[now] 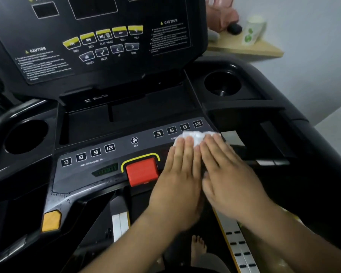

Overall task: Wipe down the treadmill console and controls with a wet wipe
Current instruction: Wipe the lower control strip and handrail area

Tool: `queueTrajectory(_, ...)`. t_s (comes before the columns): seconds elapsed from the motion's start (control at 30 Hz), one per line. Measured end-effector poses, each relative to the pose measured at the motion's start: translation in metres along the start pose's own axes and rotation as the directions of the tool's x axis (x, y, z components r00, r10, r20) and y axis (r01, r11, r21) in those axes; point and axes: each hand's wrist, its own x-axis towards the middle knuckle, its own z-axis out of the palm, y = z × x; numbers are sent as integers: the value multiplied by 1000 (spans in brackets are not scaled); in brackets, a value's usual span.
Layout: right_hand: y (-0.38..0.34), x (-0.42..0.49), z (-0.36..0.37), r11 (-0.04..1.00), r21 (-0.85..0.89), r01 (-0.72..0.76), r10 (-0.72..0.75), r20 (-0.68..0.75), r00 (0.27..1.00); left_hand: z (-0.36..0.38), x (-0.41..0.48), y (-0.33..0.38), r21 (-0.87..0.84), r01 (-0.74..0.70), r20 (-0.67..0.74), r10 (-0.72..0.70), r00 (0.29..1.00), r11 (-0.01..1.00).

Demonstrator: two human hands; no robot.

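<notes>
The black treadmill console (98, 46) fills the view, with yellow media buttons on its upright panel. Below it lies the grey control strip (110, 154) with numbered keys, a fan key and a red stop button (142, 171). A crumpled white wet wipe (195, 137) lies on the right end of that strip, under the speed keys. My left hand (177, 180) and my right hand (230, 174) lie side by side with straight fingers, both pressing flat on the wipe. Most of the wipe is hidden beneath the fingers.
Round cup holders sit at the left (26, 136) and right (221, 83) of the console. An orange button (51, 220) is on the left handle. A wooden shelf (250, 47) behind holds a white cup and pink items. The belt and a bare foot show below.
</notes>
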Motion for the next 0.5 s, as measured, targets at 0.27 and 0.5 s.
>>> queueTrajectory(0.27,3,-17,-7,998,-36,-51,52,36,998,-6,6,4,18,-87,-24,87,996,996)
queueTrajectory(0.5,6,20,-11,993,-87,-84,88,46,995,-14,26,-9,4,-13,-59,13,998,1000)
